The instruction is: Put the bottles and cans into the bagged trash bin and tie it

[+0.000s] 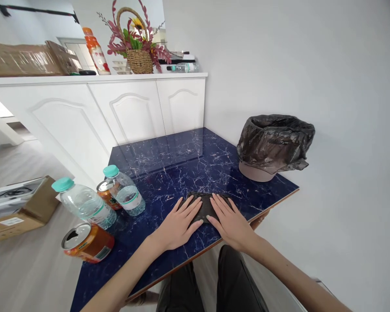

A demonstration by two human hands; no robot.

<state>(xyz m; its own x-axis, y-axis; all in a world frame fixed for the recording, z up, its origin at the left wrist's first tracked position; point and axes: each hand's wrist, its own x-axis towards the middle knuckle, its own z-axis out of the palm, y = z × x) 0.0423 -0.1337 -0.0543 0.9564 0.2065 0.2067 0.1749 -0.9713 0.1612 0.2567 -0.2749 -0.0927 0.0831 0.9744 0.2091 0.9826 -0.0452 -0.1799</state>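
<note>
A black plastic bag point(202, 211), folded into a small flat bundle, lies on the dark blue marbled table point(169, 173) near its front edge. My left hand point(181, 223) lies flat across the bundle's left part, fingers stretched out and pointing away from me. On its right part rests my right hand point(229, 221), also flat with the fingers extended. Both palms face down and the thumbs come close together over the middle. Much of the bundle is hidden beneath my hands; neither hand grips it.
A bin lined with a black bag point(276, 143) stands at the table's right corner by the wall. Two water bottles point(84, 203) and two orange drink cans point(89, 243) occupy the left side. Behind the table is a white cabinet point(133, 108) bearing a flower basket point(139, 60).
</note>
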